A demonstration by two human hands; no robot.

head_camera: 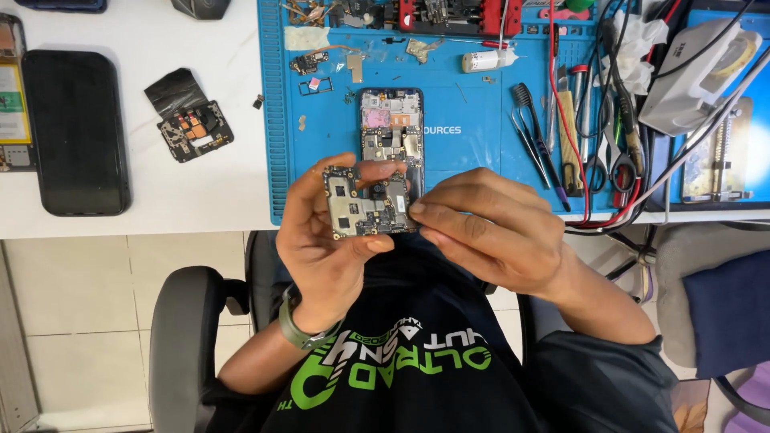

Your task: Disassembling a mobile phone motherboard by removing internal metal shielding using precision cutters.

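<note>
My left hand [321, 240] holds a small phone circuit board [365, 204] by its left and lower edges, above my lap and just in front of the table edge. The fingertips of my right hand [489, 232] pinch the board's right edge. An opened phone body [391, 120] with bare internals lies on the blue work mat [473, 152] just beyond the board.
A black phone panel [76, 132] and a dark camera-frame part [192, 120] lie on the white table at left. Tweezers [533, 136], scissors, cables and a small white glue bottle [488, 60] lie on the mat's right side. A chair armrest [180, 337] is at lower left.
</note>
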